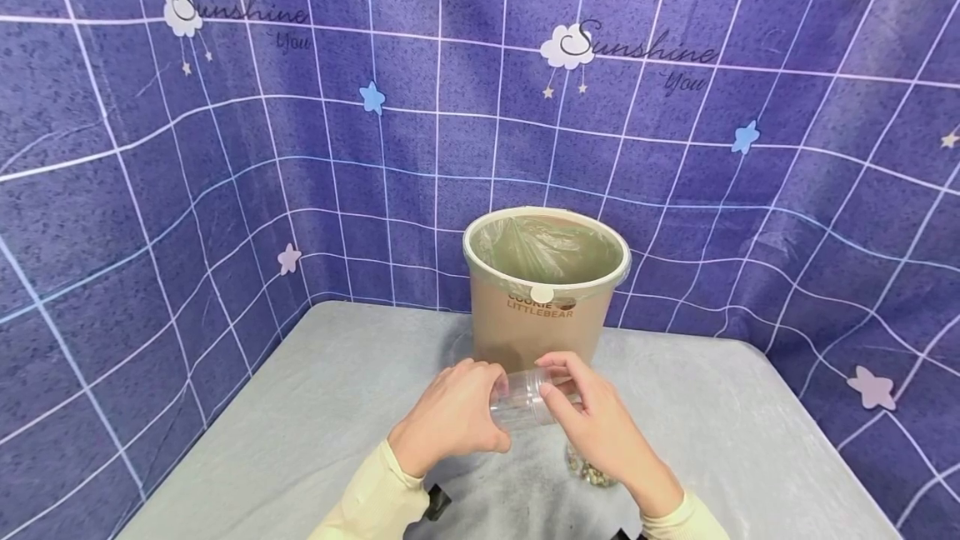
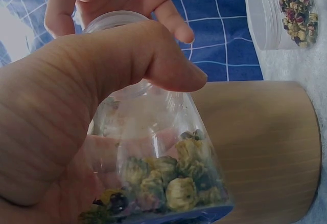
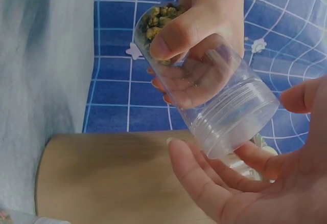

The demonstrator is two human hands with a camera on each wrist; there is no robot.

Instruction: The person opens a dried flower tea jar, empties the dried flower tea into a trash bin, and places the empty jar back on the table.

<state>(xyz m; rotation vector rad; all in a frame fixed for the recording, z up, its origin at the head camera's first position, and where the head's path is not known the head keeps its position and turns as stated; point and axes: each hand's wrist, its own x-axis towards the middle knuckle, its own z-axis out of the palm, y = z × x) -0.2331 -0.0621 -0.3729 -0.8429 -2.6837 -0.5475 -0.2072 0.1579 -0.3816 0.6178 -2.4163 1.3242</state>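
Observation:
My left hand (image 1: 453, 411) grips a clear plastic jar (image 1: 517, 398) held tilted above the table, its thumb across the side. Dried flower buds (image 2: 173, 178) are gathered at the jar's base; the rest of it looks bare. At the ridged screw end (image 3: 237, 116) my right hand (image 1: 592, 415) has its thumb and fingers spread around the rim, with gaps beside the plastic in the left wrist view. A second clear jar (image 1: 588, 469), holding dried buds, rests on the table, partly hidden below the right hand.
Right behind the hands stands a beige bin (image 1: 487, 323), lined with a thin greenish bag (image 1: 517, 244). The table has a grey cover (image 1: 337, 373). A blue gridded curtain (image 1: 420, 157) hangs behind and along both sides.

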